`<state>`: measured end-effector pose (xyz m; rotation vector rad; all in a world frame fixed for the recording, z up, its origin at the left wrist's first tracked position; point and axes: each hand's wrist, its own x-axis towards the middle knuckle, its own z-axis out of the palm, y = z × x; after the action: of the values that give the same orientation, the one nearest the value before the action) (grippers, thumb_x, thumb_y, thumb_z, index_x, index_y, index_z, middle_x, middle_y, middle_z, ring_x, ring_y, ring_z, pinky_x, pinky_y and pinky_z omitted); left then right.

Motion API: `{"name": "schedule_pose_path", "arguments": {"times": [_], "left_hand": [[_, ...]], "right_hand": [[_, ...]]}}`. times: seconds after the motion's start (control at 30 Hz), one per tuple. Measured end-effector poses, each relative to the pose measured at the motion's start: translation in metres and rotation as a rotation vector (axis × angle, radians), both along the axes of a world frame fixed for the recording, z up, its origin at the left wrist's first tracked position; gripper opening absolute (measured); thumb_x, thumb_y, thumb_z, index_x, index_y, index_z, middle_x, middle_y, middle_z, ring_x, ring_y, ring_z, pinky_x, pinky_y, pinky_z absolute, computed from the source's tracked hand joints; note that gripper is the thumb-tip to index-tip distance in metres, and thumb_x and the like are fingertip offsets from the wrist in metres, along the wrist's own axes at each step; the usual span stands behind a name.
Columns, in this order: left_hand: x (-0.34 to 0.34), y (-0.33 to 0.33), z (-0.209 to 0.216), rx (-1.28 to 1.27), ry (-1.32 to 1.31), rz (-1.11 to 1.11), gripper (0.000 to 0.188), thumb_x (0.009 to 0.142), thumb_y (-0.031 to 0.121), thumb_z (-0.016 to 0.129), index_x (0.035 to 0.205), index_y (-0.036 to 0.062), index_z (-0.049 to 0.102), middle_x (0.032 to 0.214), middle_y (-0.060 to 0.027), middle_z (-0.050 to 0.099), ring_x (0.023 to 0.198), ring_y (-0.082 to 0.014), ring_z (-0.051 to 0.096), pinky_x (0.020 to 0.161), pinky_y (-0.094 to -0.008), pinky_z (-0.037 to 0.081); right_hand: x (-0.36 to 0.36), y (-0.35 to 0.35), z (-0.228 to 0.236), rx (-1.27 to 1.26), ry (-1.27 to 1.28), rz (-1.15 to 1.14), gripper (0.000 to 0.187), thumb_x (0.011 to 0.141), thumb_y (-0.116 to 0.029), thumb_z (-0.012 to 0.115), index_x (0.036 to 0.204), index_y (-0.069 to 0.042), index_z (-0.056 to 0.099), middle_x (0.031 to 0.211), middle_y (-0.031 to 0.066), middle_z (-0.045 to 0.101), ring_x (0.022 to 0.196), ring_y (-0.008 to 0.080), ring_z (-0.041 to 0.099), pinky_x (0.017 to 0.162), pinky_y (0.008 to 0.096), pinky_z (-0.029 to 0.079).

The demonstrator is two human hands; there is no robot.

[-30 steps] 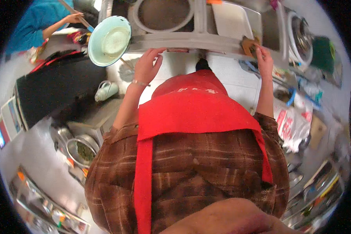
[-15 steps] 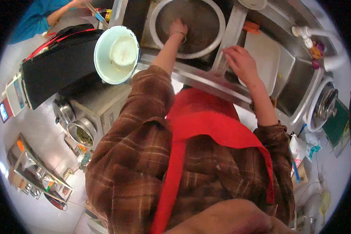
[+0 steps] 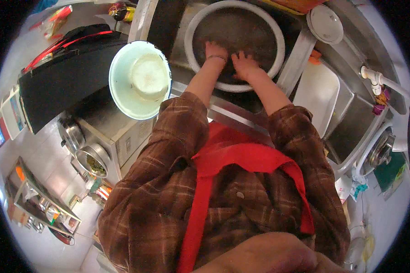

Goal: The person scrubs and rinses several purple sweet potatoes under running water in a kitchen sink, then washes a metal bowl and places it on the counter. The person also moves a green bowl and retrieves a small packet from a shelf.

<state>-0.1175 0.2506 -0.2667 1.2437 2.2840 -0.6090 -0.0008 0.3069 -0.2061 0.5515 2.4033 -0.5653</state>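
Steel sink (image 3: 144, 19) compartments span the upper part of the view, and a wide, white-rimmed basin (image 3: 280, 45) sits in the left one, its inside too dark to tell what it contains. Both of the person's hands reach down inside it, near each other but apart. The right hand (image 3: 246, 67) has its fingers spread; the left hand (image 3: 215, 50) is partly lost in the gloom, so whether it grips anything cannot be told. If the basin holds liquid, a brisk sweep could slop it over the near rim, which the right forearm crosses closely. A bracelet (image 3: 220, 58) at the left wrist hangs low enough that it might get soiled or catch. Further out, a pale green enamel basin (image 3: 123, 86) stands just beside the left sleeve (image 3: 177, 120); an elbow swung outward could knock it, and its support is unclear. At the far end of the dividing ledge (image 3: 297, 61), a small white dish (image 3: 325, 23) might slide off if that ledge were jolted.
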Motion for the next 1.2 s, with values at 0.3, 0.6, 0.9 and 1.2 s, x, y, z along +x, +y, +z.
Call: {"name": "schedule_pose_path", "arguments": {"times": [0.3, 0.6, 0.9, 1.2], "left_hand": [[0.009, -0.018, 0.026, 0.5, -0.581, 0.358, 0.034, 0.08, 0.023, 0.048, 0.106, 0.0009, 0.046, 0.094, -0.0149, 0.058, 0.086, -0.0287, 0.057, 0.071, -0.0367, 0.046], [0.03, -0.013, 0.104, 0.79, -1.395, 1.415, 0.023, 0.084, 0.024, 0.044, 0.098, 0.0063, 0.048, 0.076, -0.0047, 0.056, 0.06, -0.0132, 0.051, 0.045, -0.0209, 0.041], [0.039, -0.021, 0.127, 0.863, -1.516, 1.525, 0.026, 0.087, 0.022, 0.033, 0.108, 0.0105, 0.041, 0.077, -0.0041, 0.053, 0.057, -0.0112, 0.048, 0.039, -0.0214, 0.035], [0.048, -0.031, 0.154, 0.626, -1.509, 1.394, 0.033, 0.086, 0.028, 0.035, 0.115, 0.0115, 0.034, 0.063, -0.006, 0.046, 0.039, -0.0103, 0.036, 0.034, -0.0226, 0.028]], "right_hand": [[-0.009, 0.029, -0.026, -0.141, -0.259, 0.09, 0.033, 0.079, -0.02, 0.045, 0.112, -0.014, 0.046, 0.119, 0.0131, 0.042, 0.098, 0.0303, 0.05, 0.08, 0.0397, 0.043], [-0.009, 0.017, -0.084, -0.46, 0.11, -0.301, 0.029, 0.074, -0.018, 0.047, 0.1, -0.006, 0.055, 0.096, 0.0093, 0.058, 0.089, 0.025, 0.055, 0.079, 0.031, 0.042], [-0.001, 0.007, 0.069, -0.493, 1.017, -0.585, 0.023, 0.076, -0.017, 0.05, 0.097, -0.01, 0.058, 0.096, 0.0093, 0.057, 0.097, 0.028, 0.049, 0.088, 0.0357, 0.036], [-0.049, 0.056, 0.018, -0.383, 0.665, -0.604, 0.021, 0.077, -0.022, 0.047, 0.09, -0.019, 0.062, 0.093, 0.0098, 0.057, 0.096, 0.027, 0.048, 0.083, 0.0368, 0.039]]}}
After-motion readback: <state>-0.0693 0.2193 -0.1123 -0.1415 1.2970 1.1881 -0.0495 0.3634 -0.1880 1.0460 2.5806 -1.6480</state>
